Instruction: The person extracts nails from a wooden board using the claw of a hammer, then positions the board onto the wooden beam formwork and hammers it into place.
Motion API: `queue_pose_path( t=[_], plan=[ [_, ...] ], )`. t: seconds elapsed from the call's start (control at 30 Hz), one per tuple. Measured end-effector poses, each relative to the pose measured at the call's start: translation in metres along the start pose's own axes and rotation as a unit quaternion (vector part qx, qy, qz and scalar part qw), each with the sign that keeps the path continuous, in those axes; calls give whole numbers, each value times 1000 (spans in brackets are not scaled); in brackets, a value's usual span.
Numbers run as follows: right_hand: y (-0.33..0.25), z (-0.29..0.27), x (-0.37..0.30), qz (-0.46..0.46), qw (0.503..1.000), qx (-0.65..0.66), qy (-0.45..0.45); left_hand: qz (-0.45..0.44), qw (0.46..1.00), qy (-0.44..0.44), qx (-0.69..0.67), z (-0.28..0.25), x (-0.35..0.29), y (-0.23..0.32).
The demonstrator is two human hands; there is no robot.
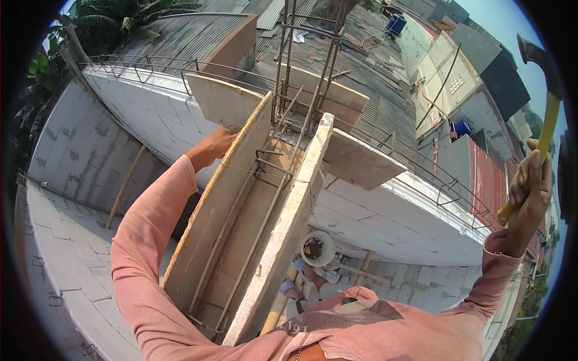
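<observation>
My right hand (530,188) is raised at the far right, wrapped round the yellow handle of a claw hammer (549,114) with its dark head up. At the outer side of the left formwork board (220,189), near its far end, is my left hand (212,147). Its fingers look curled together, and the board hides their tips and whatever they may hold. A second formwork board (280,240), with a pale rough edge, runs alongside on the right. Steel reinforcing bars (265,174) with bent stirrups lie in the trough between them. A thin wire crosses over both boards.
Upright column rebar (286,66) rises at the trough's far end, with short boards (364,159) beside it. Pale block walls (397,210) extend either way, topped with rebar. Below, a white bucket (318,248) stands near my feet. Corrugated roofs (361,78) lie beyond.
</observation>
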State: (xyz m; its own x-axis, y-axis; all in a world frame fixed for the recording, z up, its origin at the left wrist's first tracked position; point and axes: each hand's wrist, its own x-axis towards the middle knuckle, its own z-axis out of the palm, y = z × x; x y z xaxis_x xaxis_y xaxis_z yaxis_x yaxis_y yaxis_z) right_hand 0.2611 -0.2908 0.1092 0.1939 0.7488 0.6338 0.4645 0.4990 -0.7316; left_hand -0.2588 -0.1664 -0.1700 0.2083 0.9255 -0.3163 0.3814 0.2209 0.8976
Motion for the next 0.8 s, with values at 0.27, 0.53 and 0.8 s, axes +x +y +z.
queue_pose_path(
  t=[0.27,0.53,0.8],
  plan=[
    [6,-101,-24,-23,997,64,37,-9,976,110,188,-65,-37,104],
    [55,-109,-107,216,962,125,-108,33,958,152,241,-49,-120,185],
    [170,-60,-298,719,633,147,-247,1,902,26,431,84,-227,196]
  ],
)
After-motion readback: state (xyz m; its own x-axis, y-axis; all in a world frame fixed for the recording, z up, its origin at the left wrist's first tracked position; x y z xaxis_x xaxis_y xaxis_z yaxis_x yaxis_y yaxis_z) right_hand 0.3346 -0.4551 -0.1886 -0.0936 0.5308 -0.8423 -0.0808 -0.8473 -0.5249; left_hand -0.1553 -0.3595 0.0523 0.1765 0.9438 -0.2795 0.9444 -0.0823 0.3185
